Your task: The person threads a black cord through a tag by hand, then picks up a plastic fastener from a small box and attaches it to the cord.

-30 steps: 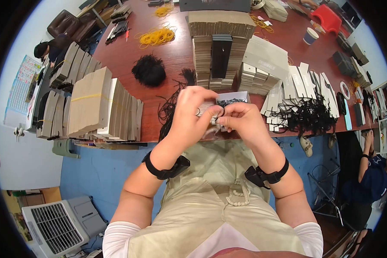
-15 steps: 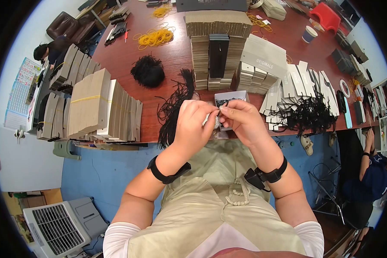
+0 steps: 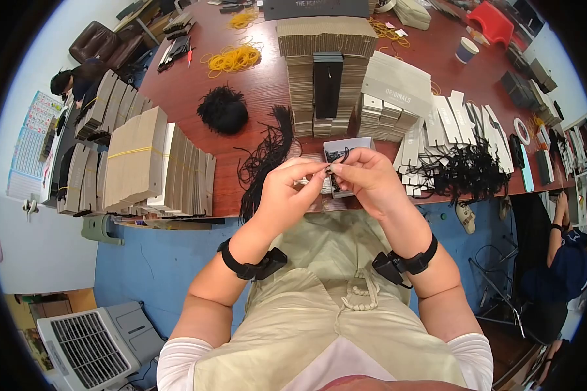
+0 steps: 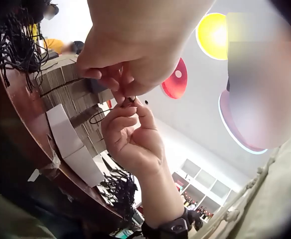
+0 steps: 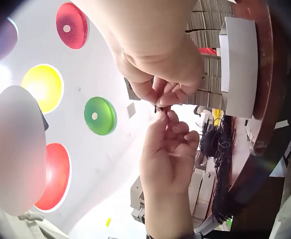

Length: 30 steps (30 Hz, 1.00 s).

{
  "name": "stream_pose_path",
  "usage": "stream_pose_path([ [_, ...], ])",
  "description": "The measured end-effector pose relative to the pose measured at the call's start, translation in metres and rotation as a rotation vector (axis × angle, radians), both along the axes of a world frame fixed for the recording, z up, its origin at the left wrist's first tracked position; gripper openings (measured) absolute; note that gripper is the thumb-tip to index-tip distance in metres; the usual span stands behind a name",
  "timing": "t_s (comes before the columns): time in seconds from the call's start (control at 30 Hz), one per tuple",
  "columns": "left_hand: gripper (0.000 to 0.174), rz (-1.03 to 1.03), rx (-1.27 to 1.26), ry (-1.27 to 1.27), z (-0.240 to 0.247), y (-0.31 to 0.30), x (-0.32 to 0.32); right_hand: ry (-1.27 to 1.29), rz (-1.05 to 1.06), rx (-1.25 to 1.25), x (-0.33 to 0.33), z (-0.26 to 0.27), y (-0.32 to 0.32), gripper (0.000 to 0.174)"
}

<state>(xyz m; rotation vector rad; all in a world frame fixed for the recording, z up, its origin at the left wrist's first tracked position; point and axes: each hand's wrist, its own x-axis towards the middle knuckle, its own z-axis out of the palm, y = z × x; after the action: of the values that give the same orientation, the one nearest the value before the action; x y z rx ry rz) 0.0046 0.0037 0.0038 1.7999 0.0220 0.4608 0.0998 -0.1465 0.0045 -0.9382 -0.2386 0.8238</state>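
Note:
Both hands meet over the table's front edge, fingertips almost together. My left hand (image 3: 288, 194) pinches one part of a thin black cord (image 3: 346, 155) between thumb and forefinger. Opposite it, my right hand (image 3: 376, 186) pinches the same cord, and a small loop stands up from its fingers. In the left wrist view the cord's loop (image 4: 94, 118) sticks out beside the right hand (image 4: 135, 144). The part between the fingertips is mostly hidden. Just behind the hands sits an open white box (image 3: 349, 142) with dark contents. Left of them lies a bundle of black cords (image 3: 267, 159).
Tall stacks of grey-brown card (image 3: 293, 85) stand behind the box, with a black box (image 3: 328, 88) leaning on them. White tags (image 3: 442, 124) with tangled black cords (image 3: 469, 173) lie at right. Banded card stacks (image 3: 134, 156), a black cord ball (image 3: 222, 109) and yellow rubber bands (image 3: 233, 58) are left.
My hands have come slightly lower and closer to me, still pinching the cord. The left fingers have straightened somewhat, and the cord loop now stands above the right fingers.

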Motion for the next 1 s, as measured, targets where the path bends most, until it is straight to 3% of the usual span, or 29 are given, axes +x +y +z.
stream_pose_path([
  [0.27,0.013,-0.065,-0.411,0.173,0.007,0.001,-0.002,-0.238,-0.071,-0.039,-0.007,0.005,-0.001,0.010],
  [0.4,0.009,-0.023,-0.279,0.093,0.000,0.003,0.000,-0.365,-0.160,-0.047,-0.014,0.011,0.001,0.009],
  [0.5,0.006,0.036,-0.179,0.054,0.003,-0.002,0.001,-0.719,-0.280,-0.269,-0.018,0.013,0.002,0.010],
  [0.6,0.004,0.023,-0.086,-0.005,0.003,-0.003,0.001,-1.615,-0.452,-0.265,-0.010,0.021,0.000,0.013],
  [0.67,0.006,-0.016,-0.045,-0.033,0.006,-0.001,0.000,-1.600,-0.498,-0.188,-0.011,0.019,0.002,0.016],
  [0.73,0.010,-0.077,-0.264,-0.050,-0.001,0.003,0.001,-1.508,-0.488,-0.141,-0.011,0.019,0.001,0.015],
  [0.83,0.015,-0.154,-0.544,0.091,0.012,0.001,0.000,-1.115,-0.412,-0.137,-0.016,0.012,0.001,0.012],
  [1.0,0.016,-0.204,-0.602,0.163,0.006,0.001,0.000,-1.182,-0.370,-0.127,-0.014,0.011,0.001,0.017],
])
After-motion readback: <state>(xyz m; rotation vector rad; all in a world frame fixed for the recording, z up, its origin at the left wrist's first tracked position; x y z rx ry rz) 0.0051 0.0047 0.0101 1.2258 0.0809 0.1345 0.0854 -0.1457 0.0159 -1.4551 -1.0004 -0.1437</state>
